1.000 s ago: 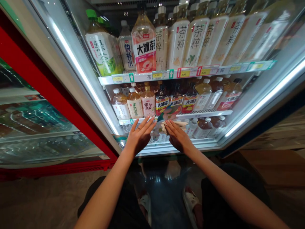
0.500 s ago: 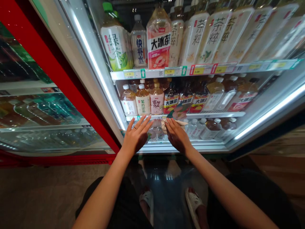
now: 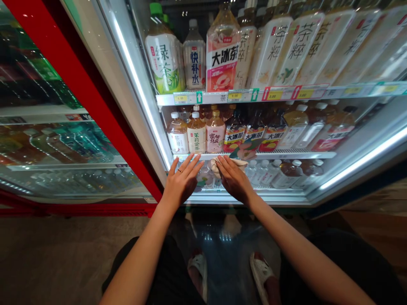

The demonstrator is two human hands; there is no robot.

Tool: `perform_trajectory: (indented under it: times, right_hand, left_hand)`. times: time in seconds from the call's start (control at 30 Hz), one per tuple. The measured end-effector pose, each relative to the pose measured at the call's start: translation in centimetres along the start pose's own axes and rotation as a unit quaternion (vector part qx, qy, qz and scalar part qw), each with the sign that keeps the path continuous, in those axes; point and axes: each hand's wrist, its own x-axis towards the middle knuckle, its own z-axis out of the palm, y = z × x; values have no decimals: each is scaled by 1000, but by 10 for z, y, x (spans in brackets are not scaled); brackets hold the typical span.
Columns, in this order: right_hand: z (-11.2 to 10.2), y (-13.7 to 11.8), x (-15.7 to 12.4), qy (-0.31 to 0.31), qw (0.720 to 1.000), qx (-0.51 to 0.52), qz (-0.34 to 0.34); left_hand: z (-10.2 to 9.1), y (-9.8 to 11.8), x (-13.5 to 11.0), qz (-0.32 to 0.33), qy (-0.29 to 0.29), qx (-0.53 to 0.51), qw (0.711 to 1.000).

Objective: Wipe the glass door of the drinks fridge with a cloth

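Observation:
My left hand (image 3: 182,181) lies with its fingers stretched out and spread against the glass door (image 3: 229,218) of a drinks fridge, low on the pane. A ring sits on one of its fingers. To its right, my right hand (image 3: 237,180) presses a beige cloth (image 3: 240,164) to the glass, with the fingers flat over it. Part of the cloth shows on both sides of the fingers. Behind the glass, near both hands, stand small tea bottles, among them a pink-labelled bottle (image 3: 215,137) and a white-labelled bottle (image 3: 196,139).
Large tea bottles (image 3: 270,51) fill the upper shelf (image 3: 210,98), which carries price tags. A red door frame (image 3: 92,123) divides this fridge from another at left, also stocked with bottles. White slippers (image 3: 262,273) show on my feet below, on a grey floor (image 3: 63,254).
Shelves and bottles have shifted right in the view, while both hands stay at about the same place in it. The cloth now shows further left, beyond my right fingers.

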Motion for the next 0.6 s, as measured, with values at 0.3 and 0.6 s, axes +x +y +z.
perform_trajectory:
  times: [0.3,0.6]
  right_hand:
    - [5,-5,-5,16,1000,7,11]
    - [-2,-7,26,31,999,-8,12]
  left_hand:
    - [-4,1,-2,-23,24,-5,999]
    - [-12,0,-1,-29,-1,-9,1000]
